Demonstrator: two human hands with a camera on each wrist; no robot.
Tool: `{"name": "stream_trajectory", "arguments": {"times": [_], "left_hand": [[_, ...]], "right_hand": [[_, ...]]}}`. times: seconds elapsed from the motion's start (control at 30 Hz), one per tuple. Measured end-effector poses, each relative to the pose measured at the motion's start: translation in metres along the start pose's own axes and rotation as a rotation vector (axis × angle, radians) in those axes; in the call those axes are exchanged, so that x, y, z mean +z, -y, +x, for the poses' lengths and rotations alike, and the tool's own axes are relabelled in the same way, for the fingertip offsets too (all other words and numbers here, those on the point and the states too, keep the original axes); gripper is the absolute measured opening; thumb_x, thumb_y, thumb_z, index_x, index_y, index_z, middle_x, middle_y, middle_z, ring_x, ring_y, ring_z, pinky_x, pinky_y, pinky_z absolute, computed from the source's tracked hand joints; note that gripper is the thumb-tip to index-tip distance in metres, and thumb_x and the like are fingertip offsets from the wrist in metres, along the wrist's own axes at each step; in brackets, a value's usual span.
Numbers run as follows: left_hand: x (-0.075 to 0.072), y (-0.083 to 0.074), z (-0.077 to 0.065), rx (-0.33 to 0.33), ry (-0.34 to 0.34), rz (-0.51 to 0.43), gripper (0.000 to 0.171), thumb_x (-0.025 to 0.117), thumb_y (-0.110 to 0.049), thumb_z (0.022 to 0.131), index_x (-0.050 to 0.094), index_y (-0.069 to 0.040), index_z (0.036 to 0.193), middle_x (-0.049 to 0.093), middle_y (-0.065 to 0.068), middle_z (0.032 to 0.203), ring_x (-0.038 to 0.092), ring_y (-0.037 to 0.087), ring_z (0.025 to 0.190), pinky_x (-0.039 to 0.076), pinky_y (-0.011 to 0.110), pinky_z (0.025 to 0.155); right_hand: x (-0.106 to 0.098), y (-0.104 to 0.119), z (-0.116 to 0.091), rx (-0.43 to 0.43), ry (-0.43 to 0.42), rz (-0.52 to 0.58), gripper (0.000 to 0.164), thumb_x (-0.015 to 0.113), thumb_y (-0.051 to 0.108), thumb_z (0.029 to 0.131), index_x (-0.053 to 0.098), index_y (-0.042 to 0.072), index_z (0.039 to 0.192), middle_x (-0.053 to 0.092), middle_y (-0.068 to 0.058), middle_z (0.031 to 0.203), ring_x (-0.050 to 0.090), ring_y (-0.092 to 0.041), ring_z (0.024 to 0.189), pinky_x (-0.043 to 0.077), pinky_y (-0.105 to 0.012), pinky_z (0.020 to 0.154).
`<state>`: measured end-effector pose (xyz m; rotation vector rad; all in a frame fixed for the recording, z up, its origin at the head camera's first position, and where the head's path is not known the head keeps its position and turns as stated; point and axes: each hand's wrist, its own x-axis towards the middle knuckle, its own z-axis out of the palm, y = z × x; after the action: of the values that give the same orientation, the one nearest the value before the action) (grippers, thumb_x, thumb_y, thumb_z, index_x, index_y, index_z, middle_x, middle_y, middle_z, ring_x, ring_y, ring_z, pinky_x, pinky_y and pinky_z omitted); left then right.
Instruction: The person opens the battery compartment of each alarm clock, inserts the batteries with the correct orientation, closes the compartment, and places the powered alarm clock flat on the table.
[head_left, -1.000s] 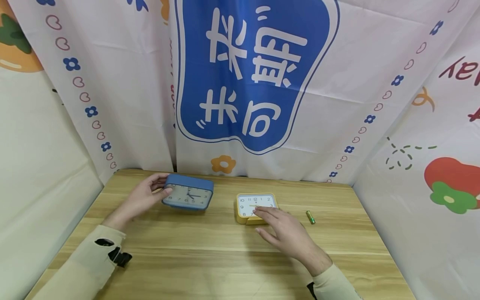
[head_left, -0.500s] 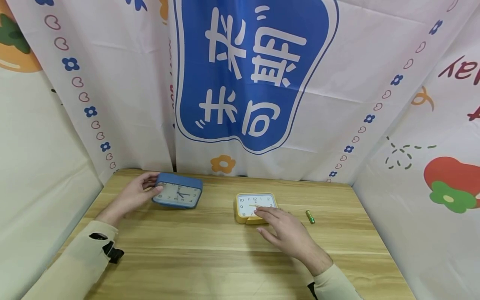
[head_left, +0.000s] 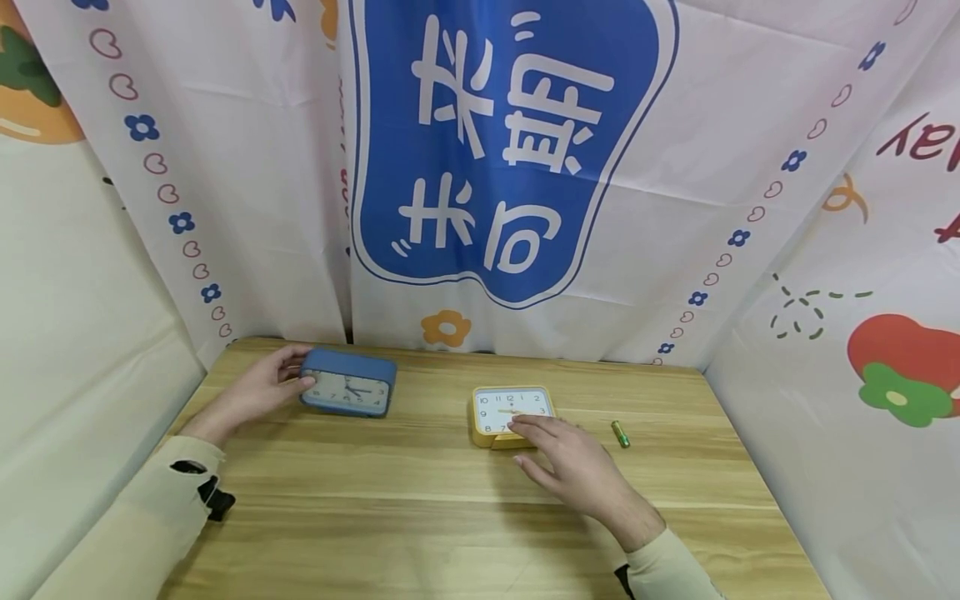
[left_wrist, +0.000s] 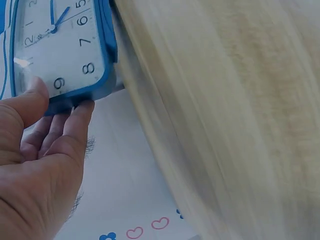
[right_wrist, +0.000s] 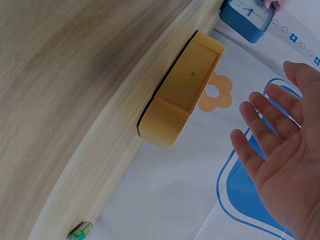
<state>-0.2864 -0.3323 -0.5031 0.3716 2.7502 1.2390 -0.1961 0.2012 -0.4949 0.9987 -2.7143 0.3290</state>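
At the table's back left, my left hand (head_left: pixel 258 390) holds a blue alarm clock (head_left: pixel 352 365) by its left side. The thumb lies at the front edge and the fingers go behind the case, as the left wrist view shows on the clock face (left_wrist: pixel 62 55). A yellow alarm clock (head_left: pixel 487 408) leans back with its face up near the middle. My right hand (head_left: pixel 577 467) hovers over its lower right corner and hides part of the dial. In the right wrist view those fingers (right_wrist: pixel 270 132) are relaxed, apart from the yellow case (right_wrist: pixel 185 80).
A small green battery (head_left: pixel 621 434) lies on the wooden table (head_left: pixel 420 517), right of the yellow clock. Printed cloth (head_left: pixel 480 325) hangs right behind the table's back edge, and white cloth walls (head_left: pixel 795 433) flank both sides.
My left hand has carried the blue clock leftward, and it now stands more upright near the back left. The right hand, the yellow clock and the battery have hardly moved.
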Motion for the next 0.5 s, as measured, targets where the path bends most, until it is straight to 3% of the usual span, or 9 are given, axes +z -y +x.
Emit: {"name": "stream_trajectory", "arguments": {"times": [0.27,0.5], "left_hand": [[0.0019,0.0058,-0.0004,0.013,0.018,-0.020,0.066,0.068,-0.008,0.119,0.038,0.017,0.171,0.052,0.047,0.165,0.055,0.068,0.156,0.053,0.063,0.125],[0.0000,-0.0012,-0.0045,-0.009,0.041,-0.005,0.081,0.078,-0.016,0.115,0.034,0.012,0.176,0.044,0.048,0.173,0.046,0.072,0.160,0.046,0.076,0.130]], "right_hand": [[0.0000,-0.0006,-0.0004,0.000,-0.005,-0.009,0.046,0.080,0.032,0.113,0.075,0.014,0.155,0.077,-0.007,0.160,0.077,-0.030,0.143,0.065,-0.055,0.120],[0.0006,-0.0024,-0.0002,0.013,0.010,0.005,0.048,0.081,0.034,0.112,0.074,0.013,0.155,0.076,-0.009,0.160,0.076,-0.031,0.145,0.065,-0.055,0.121]]}}
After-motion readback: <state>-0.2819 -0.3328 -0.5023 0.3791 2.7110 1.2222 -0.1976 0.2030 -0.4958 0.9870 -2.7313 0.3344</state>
